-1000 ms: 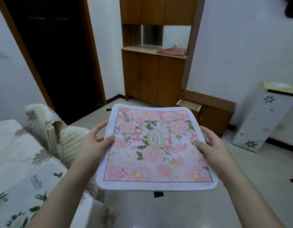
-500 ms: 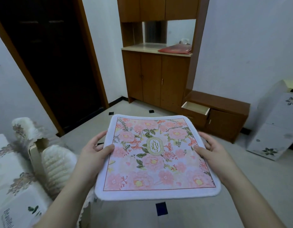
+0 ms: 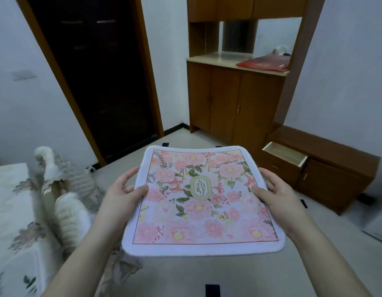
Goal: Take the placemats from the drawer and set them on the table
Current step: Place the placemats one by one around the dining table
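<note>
Both grips, left hand [image 3: 119, 196] and right hand [image 3: 277, 196], pinch the floral placemat [image 3: 202, 202], seemingly level.

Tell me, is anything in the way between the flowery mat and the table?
The chair stands against the table at its near side, left of the mat. Both hands grip the mat, left hand and right hand.

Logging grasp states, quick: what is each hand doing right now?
Left hand: grips the floral placemat by its left edge.
Right hand: grips its right edge.
</note>
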Motion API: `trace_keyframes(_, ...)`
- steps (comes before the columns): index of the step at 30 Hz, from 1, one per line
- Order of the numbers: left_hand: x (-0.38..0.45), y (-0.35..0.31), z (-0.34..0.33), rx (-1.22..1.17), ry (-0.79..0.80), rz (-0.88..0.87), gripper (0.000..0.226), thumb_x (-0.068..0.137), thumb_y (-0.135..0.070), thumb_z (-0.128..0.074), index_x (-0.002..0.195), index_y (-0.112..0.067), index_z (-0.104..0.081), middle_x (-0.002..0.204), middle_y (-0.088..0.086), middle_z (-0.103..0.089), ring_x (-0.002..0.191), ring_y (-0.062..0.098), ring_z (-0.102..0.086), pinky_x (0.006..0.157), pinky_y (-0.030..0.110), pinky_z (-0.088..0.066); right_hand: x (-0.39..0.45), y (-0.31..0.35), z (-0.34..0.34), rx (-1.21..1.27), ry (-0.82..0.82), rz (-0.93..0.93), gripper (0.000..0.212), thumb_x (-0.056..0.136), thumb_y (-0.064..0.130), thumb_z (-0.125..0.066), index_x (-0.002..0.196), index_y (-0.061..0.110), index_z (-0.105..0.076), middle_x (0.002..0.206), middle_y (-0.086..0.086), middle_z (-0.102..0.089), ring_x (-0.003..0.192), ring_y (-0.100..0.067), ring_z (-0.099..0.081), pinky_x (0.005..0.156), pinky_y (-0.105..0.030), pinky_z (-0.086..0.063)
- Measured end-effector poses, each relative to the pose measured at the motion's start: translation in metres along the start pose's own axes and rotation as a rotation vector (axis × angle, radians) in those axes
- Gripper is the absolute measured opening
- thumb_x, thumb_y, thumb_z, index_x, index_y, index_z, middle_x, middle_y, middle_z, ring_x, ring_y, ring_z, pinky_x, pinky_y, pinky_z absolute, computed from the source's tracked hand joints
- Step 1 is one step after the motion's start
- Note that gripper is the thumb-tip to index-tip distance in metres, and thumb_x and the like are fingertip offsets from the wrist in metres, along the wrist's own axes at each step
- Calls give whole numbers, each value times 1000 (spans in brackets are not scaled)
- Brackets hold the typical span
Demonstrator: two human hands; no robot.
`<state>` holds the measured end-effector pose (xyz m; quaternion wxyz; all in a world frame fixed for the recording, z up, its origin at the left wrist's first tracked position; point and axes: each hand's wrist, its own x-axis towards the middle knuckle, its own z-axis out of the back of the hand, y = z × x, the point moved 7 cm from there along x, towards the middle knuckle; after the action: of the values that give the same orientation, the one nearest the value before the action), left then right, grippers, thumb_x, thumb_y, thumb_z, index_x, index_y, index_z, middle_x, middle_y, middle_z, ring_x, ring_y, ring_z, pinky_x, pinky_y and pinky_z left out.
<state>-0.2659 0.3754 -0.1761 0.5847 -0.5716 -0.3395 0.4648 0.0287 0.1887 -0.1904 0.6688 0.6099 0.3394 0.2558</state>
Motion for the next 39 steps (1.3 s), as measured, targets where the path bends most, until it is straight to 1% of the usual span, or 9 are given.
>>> trace_keyframes(5,57,5,21,0,-52,13,47,96,-9,-63,133,-37,-54,89,9,-78,73,36,-75,68,52,-61,60,8,-40,-19,45,-12,50,95,9,-60,137,34,-45,106,8,-70,79,-27,-74,60,-40,-60)
trace_keyframes(13,155,2,70,-62,-121,34,47,96,-11,-63,135,-37,-53,88,6,-78,70,34,-75,63,49,-61,154,33,-125,-85,114,-1,44,96,8,-58,127,38,-48,99,8,-72,76,-26,-74,56,-39,-60)
trace_keyframes(16,188,-4,87,-63,-136,36,48,96,-13,-63,136,-36,-52,83,0,-78,66,30,-75,52,39,-60,183,40,-153,-94,119,12,43,96,8,-58,125,39,-49,98,10,-72,78,-25,-75,63,-44,-61)
trace_keyframes(22,236,-3,109,-100,-165,62,48,97,-9,-61,135,-37,-53,89,6,-78,71,34,-75,59,46,-62,243,41,-200,-83,171,-3,45,96,10,-59,130,38,-48,102,10,-72,79,-26,-75,58,-40,-61)
trace_keyframes(24,251,1,117,-90,-197,61,48,97,-8,-60,135,-36,-52,88,4,-78,70,32,-75,55,42,-61,266,38,-216,-84,194,-9,46,95,10,-61,129,38,-48,100,12,-72,79,-26,-75,56,-38,-60)
trace_keyframes(28,281,8,128,-59,-255,73,49,97,-9,-60,137,-36,-51,89,2,-79,72,30,-76,59,42,-62,314,27,-247,-95,236,-15,48,94,10,-62,131,37,-48,104,8,-73,79,-27,-75,65,-46,-60)
trace_keyframes(32,322,10,131,-55,-316,102,50,97,-11,-61,137,-37,-50,86,1,-78,68,28,-76,49,35,-59,370,19,-274,-92,300,-32,47,95,11,-60,132,38,-48,102,8,-74,79,-28,-74,66,-49,-60)
trace_keyframes(35,357,8,131,-35,-376,105,51,96,-11,-62,139,-36,-50,88,2,-78,70,28,-76,53,38,-60,419,23,-290,-113,357,-24,49,94,11,-62,134,36,-48,101,8,-74,81,-29,-74,72,-57,-58)
trace_keyframes(39,401,0,130,-47,-418,115,50,97,-10,-62,138,-37,-50,90,5,-78,74,31,-76,59,42,-61,476,34,-312,-130,421,-12,50,93,11,-63,132,38,-48,99,5,-74,81,-28,-74,72,-56,-59)
